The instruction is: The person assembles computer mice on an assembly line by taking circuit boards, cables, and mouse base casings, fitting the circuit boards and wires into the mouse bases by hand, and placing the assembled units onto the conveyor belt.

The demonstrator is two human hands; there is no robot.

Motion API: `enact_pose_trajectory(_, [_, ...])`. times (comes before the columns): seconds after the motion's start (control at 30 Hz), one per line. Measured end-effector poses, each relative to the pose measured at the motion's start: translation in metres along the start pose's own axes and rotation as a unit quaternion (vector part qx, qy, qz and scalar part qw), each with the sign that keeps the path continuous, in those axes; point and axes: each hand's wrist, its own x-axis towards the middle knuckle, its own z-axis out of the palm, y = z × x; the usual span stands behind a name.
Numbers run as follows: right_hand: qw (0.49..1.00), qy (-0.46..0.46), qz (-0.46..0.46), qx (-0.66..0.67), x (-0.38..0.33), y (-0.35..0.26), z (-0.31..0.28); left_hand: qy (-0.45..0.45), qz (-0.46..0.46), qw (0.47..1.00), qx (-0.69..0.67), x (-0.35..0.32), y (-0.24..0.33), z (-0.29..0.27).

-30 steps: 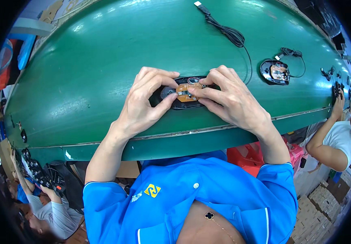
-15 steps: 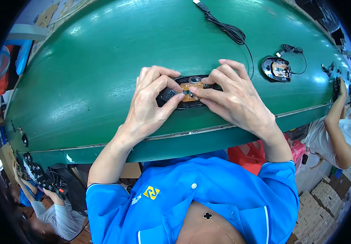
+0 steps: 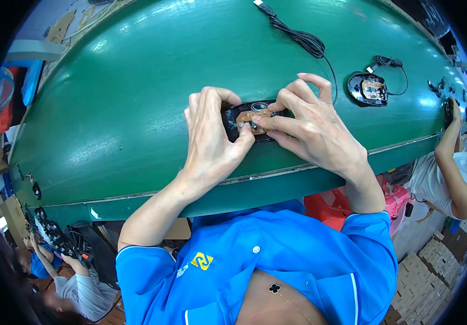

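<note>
An opened computer mouse (image 3: 232, 117) lies on the green bench in front of me, its black base carrying a tan circuit board (image 3: 243, 115). My left hand (image 3: 210, 135) grips the mouse's left end, thumb pressed on the board and the index finger bent over the far edge. From the other side my right hand (image 3: 317, 127) holds the right end, with its thumb and a fingertip on the board and the other fingers raised. Parts of the base are hidden under both hands. A coiled black cable (image 3: 309, 43) runs from the mouse to a plug at the far edge.
A second opened mouse (image 3: 367, 89) with a bundled cable sits to the right on the green bench (image 3: 136, 108). Co-workers' arms (image 3: 445, 146) show at the far right and lower left, near more mouse parts (image 3: 52, 233). A pink-red chair (image 3: 325, 208) stands below the bench.
My left hand has shifted right, its thumb moving farther onto the board and its index finger to the base's far edge. The right hand stays nearly in place.
</note>
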Motion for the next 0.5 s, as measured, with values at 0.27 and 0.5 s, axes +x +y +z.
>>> enact_pose_trajectory(0.27, [1.0,0.006,0.002,-0.012,0.001,0.0,-0.003,0.068,-0.021,0.997,0.025,0.003,0.012,0.022])
enact_pose_trajectory(0.5, [1.0,-0.015,0.004,-0.022,0.002,0.0,-0.006,0.064,-0.053,0.996,-0.038,-0.001,0.006,0.017])
